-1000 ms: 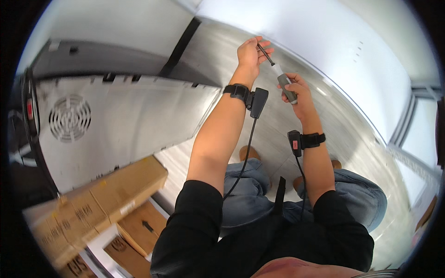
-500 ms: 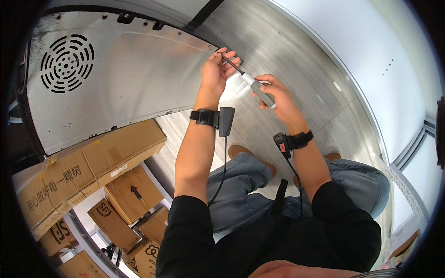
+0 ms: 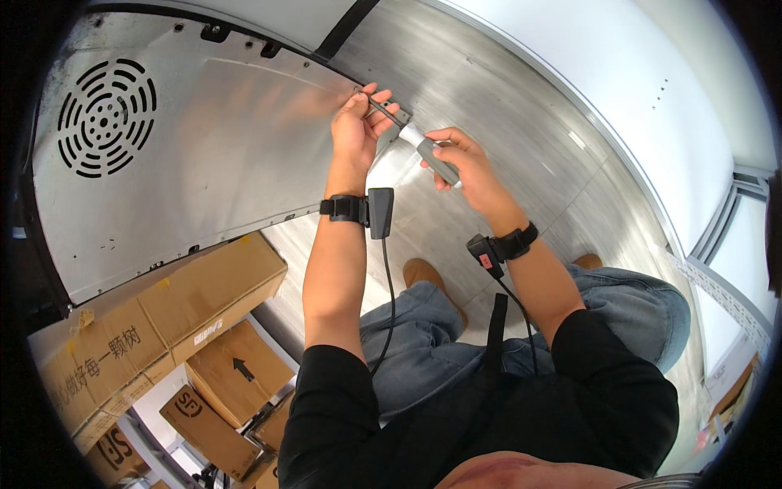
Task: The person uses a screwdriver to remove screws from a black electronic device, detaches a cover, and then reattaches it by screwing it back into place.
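Observation:
My right hand (image 3: 470, 169) is closed round the grey and white handle of a screwdriver (image 3: 437, 160). Near its tip, the dark shaft passes between the thumb and fingers of my left hand (image 3: 360, 126), the other fingers loosely spread. The left hand is at the right edge of a large bare metal panel (image 3: 252, 138), which has small holes along its edges and a round slotted vent (image 3: 107, 118) on the left. My fingers hide the screwdriver's tip, so I cannot tell whether it sits in a screw.
Below the panel lies a long cardboard box (image 3: 204, 285), with smaller cartons (image 3: 236, 367) stacked on a rack at the lower left. A white cabinet-like surface (image 3: 643, 90) curves along the right. Cables hang from black devices strapped to both wrists. Grey wood-look floor (image 3: 481, 90) lies between.
The view has shifted a little, so panel, hands and screwdriver appear further left. Both hands keep the same hold on the screwdriver.

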Tool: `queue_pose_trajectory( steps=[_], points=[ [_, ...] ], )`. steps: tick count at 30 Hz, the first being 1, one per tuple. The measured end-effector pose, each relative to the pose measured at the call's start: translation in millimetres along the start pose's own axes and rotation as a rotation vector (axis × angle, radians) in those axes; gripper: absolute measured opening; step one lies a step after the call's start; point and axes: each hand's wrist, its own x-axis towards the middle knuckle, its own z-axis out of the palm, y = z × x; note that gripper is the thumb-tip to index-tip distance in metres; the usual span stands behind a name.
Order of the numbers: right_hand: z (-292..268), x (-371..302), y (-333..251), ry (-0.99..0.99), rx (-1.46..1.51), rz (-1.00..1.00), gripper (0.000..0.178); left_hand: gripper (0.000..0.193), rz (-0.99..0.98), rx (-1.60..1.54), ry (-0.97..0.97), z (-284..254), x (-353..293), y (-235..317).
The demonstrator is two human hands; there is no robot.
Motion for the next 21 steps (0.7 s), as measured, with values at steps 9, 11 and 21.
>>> queue_pose_trajectory(
  steps=[9,11,21],
  points=[
    [-2.8,2.0,13.0,0.066,0.056,-0.009,0.028,0.029,0.043,-0.033,-0.013,2.4,3.6,-4.3],
    [-2.9,3.0,14.7,0.020,0.078,-0.030,0.028,0.029,0.052,-0.029,-0.004,1.0,2.6,-3.3],
    [-2.4,4.5,17.0,0.016,0.113,-0.049,0.030,0.032,0.053,-0.026,-0.025,0.7,4.0,-2.8]
  ],
)
